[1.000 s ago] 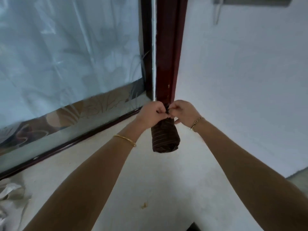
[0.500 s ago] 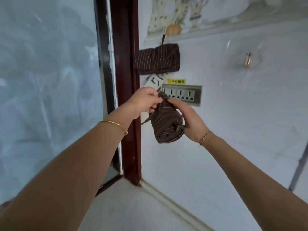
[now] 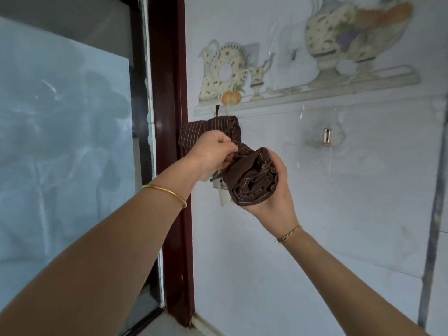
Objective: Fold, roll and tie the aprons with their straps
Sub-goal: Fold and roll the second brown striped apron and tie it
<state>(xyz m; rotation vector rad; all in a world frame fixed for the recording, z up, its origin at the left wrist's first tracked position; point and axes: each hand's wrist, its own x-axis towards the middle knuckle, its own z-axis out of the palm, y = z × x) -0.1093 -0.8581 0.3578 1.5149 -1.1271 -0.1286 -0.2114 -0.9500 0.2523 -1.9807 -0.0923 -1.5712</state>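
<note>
So in the last second we've gone from both hands fiddling with the knot low over the floor to lifting the whole bundle up against the wall. The rolled apron is now up at the height of the other rolled apron, which hangs on the wall just right of the dark red door frame. Our roll sits right in front of it, tilted so its spiral end faces us. To us that reads as tying pretty much done and this one about to be hung, maybe on the empty hook further right, but that's a guess.

Grip-wise, the right hand has moved from the knot to under the roll. It cups it from below and the right, fingers curled round the far side. The left hand is closed tight, pinching the strap at the roll's far end, with a loose tail dangling below it. Can't tell how snug the knot actually is from here.
</note>
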